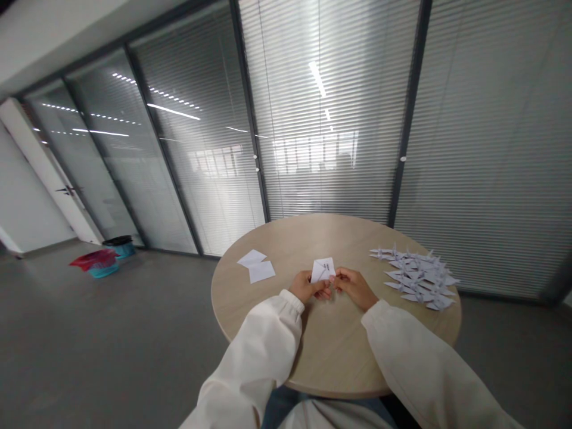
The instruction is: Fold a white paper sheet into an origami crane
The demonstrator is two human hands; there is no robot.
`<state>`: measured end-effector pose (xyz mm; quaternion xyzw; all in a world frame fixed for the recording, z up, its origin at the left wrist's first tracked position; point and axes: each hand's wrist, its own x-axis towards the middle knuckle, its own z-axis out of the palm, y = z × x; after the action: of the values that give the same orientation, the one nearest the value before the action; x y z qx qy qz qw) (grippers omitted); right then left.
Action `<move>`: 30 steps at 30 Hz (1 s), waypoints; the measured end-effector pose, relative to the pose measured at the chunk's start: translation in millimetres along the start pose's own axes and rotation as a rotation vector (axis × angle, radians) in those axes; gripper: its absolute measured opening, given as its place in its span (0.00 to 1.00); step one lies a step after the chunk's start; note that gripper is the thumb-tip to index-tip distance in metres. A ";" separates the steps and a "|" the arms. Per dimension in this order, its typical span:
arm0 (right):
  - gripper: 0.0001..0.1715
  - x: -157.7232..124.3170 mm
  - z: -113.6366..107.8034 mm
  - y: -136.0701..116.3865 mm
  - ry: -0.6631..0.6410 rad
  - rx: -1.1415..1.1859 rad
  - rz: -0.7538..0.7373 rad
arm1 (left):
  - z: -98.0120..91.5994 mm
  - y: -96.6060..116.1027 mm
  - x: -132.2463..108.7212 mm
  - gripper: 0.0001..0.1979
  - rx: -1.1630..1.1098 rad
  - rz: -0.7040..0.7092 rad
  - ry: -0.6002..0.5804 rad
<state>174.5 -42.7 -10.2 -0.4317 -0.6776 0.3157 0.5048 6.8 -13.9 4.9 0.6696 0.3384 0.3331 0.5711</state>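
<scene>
The left grip (pixel 308 287) and right grip (pixel 354 288) are being held low over the middle of the surface (pixel 286 238), wrists turned inward, fingertips brought together and clamped on a folded white paper (pixel 323 270), which is being pinched upright between them. Two paper squares (pixel 255 266) are seen to the left, a pile of paper cranes (pixel 417 277) to the right.
</scene>
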 end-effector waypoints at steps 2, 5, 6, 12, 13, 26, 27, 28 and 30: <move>0.15 -0.3 -0.9 -0.9 -0.002 -0.018 0.008 | 0.6 0.2 -0.5 0.22 0.002 0.013 -0.002; 0.15 -0.1 -1.9 -1.0 -0.011 -0.019 0.017 | 1.0 -1.6 0.2 0.22 0.011 0.024 0.002; 0.15 0.0 -2.1 -0.7 -0.010 -0.012 0.017 | 0.9 -2.7 0.7 0.21 0.015 0.025 0.004; 0.16 0.0 -0.8 -1.5 0.010 0.022 0.019 | 1.2 -4.6 1.8 0.21 0.005 0.026 -0.003; 0.16 -0.3 -0.4 -2.3 0.016 0.023 0.023 | 1.5 -3.9 1.5 0.22 0.006 0.025 -0.006; 0.15 -1.5 3.1 -5.4 0.050 0.022 0.060 | 3.4 -2.2 1.1 0.20 -0.017 0.007 -0.012; 0.14 -1.6 3.4 -5.2 0.051 0.010 0.059 | 3.5 -2.5 0.9 0.20 -0.014 0.001 -0.019; 0.14 -1.8 3.7 -4.8 0.052 -0.009 0.058 | 3.7 -2.8 0.7 0.20 -0.011 -0.009 -0.025; 0.14 -2.1 4.0 -3.6 0.049 -0.060 0.052 | 4.4 -2.8 0.1 0.19 -0.007 -0.030 -0.031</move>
<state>169.9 -46.1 -9.1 -0.4719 -0.6629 0.2975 0.4995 10.3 -15.8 1.6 0.6675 0.3383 0.3152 0.5837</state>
